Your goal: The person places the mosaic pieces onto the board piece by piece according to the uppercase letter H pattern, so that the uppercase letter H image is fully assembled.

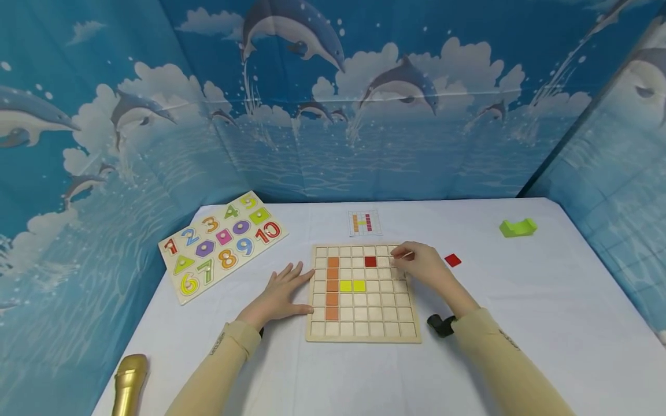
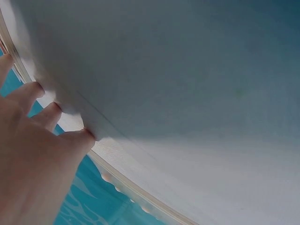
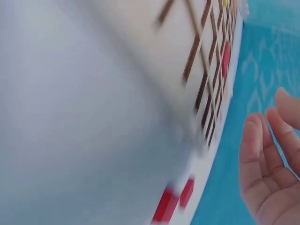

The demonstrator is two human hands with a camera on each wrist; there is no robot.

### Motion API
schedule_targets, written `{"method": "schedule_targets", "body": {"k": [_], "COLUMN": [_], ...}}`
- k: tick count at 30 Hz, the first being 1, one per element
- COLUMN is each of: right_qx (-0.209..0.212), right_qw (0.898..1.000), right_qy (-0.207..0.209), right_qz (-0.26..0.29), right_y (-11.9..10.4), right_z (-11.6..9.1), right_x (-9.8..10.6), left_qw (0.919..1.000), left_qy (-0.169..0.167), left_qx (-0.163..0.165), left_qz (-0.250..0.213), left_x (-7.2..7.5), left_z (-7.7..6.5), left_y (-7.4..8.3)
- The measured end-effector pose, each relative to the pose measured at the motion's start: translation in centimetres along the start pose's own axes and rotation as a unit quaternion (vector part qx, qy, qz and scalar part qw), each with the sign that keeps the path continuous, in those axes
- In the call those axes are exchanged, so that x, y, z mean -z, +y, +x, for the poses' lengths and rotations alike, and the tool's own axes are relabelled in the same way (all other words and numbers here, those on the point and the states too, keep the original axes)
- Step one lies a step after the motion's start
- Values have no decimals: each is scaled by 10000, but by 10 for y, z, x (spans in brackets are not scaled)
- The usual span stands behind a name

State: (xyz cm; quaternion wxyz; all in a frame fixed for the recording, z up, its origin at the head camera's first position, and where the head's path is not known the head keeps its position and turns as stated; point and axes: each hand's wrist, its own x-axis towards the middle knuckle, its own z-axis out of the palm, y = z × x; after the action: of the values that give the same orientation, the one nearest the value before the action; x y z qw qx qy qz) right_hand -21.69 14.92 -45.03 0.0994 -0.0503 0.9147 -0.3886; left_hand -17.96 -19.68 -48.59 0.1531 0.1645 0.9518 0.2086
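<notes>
As the board (image 1: 374, 314) is touched at its left edge by a spread left hand (image 1: 280, 296), apparently for steadiness, a red tile (image 1: 370, 262) is set in an upper square near a loosely curved right hand (image 1: 425, 264), in which nothing can be seen.

Left fingers (image 1: 303, 279) splayed, right fingers (image 1: 407, 248) loosely bent, both forearms (image 1: 214, 367) angled inward.

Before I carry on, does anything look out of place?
Yes: the number puzzle board sits askew on the left, and its left corner seems to overhang the table edge. A red tile lies loose right of the grid board, though it may be waiting its turn. I see nothing spilled or damaged.
</notes>
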Motion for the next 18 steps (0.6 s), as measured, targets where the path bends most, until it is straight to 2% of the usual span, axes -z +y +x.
{"method": "schedule_targets", "body": {"k": [5,10,13,18], "right_qx": [-58,-648,-789,-752], "right_qw": [9998,9977,9967,9970], "right_qy": [129,120,140,79], "right_qz": [-104,-162,-163,-184], "right_y": [33,56,66,73], "right_z": [-27,-46,-54,-62], "right_x": [22,34,38,42], "left_qw": [10000,9999,9999,9999], "left_qy": [-72,-100,-97,-84], "left_qx": [13,81,75,79], "left_qz": [-3,45,55,45], "left_x": [0,0,1,1], "left_z": [0,0,1,1], "left_y": [1,-1,-1,0]}}
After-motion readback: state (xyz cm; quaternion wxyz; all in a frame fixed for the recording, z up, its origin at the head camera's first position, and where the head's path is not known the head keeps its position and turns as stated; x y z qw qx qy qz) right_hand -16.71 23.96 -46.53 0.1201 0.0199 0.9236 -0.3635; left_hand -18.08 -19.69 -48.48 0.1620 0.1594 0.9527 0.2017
